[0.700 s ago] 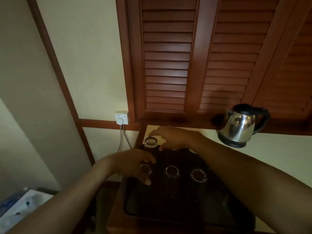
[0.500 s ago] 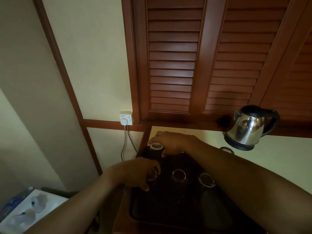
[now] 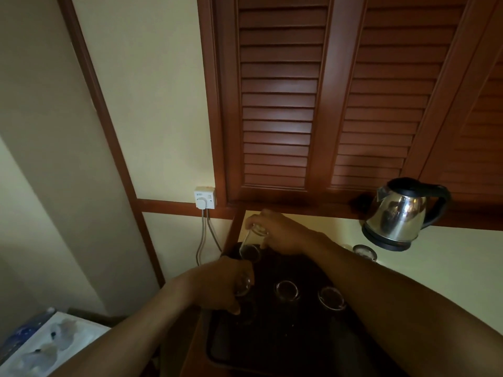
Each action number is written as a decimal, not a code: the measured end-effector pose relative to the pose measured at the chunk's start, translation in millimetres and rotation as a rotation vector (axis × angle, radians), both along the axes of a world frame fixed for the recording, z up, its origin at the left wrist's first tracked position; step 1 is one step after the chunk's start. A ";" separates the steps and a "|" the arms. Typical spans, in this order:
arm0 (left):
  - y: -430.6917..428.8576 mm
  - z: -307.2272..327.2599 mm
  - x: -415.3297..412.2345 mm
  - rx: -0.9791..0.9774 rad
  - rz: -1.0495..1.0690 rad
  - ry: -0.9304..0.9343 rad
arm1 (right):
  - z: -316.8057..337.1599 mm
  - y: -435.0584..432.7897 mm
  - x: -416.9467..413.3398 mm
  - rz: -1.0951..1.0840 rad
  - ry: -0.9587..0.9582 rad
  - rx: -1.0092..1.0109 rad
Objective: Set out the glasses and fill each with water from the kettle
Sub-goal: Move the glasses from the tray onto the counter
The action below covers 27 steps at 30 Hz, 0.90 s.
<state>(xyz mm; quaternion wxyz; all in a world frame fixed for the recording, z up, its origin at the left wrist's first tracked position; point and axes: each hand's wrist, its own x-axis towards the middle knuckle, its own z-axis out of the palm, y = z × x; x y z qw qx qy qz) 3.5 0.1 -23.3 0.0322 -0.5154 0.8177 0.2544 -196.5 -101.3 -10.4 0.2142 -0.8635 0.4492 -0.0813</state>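
A dark tray (image 3: 272,338) sits on the wooden counter. My right hand (image 3: 280,235) grips a clear glass (image 3: 250,244) at the tray's far left corner and holds it tilted, its mouth turned towards me. My left hand (image 3: 217,284) is closed around another glass (image 3: 243,286) at the tray's left side. Two more glasses (image 3: 287,289) (image 3: 330,297) stand on the tray to the right. A further glass (image 3: 364,251) stands off the tray, near the steel kettle (image 3: 400,213) with its black handle at the back right.
Louvred wooden shutters (image 3: 280,104) rise behind the counter. A white wall socket (image 3: 205,197) with a plug and cables hangs at the left. A white tray holding plastic-wrapped items (image 3: 43,346) lies low at the bottom left.
My right hand has lifted and tilted the far glass, which stood upright before. My left hand has closed more tightly around the near left glass. The camera view has shifted slightly.
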 end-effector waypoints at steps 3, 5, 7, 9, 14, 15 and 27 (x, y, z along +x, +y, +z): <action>3.6 15.0 -1.4 -0.062 0.092 0.021 | 18.5 6.7 -22.2 -0.026 -0.110 -0.058; 7.4 29.5 -9.8 -0.138 0.175 0.041 | 29.6 10.9 -43.4 -0.045 -0.166 -0.062; 10.8 42.6 -25.2 -0.247 0.232 0.065 | 37.6 16.5 -69.9 -0.072 -0.227 -0.075; 13.1 50.0 -39.0 -0.321 0.294 0.139 | 43.1 25.0 -94.4 -0.109 -0.292 -0.098; 12.6 54.6 -96.4 -0.469 0.514 0.308 | 43.7 46.6 -175.4 -0.270 -0.438 -0.142; 12.8 53.1 -109.6 -0.476 0.581 0.352 | 42.2 50.7 -192.0 -0.307 -0.476 -0.144; -3.7 36.4 -253.2 0.161 0.957 1.488 | 2.1 105.9 -317.1 -0.734 -1.203 0.302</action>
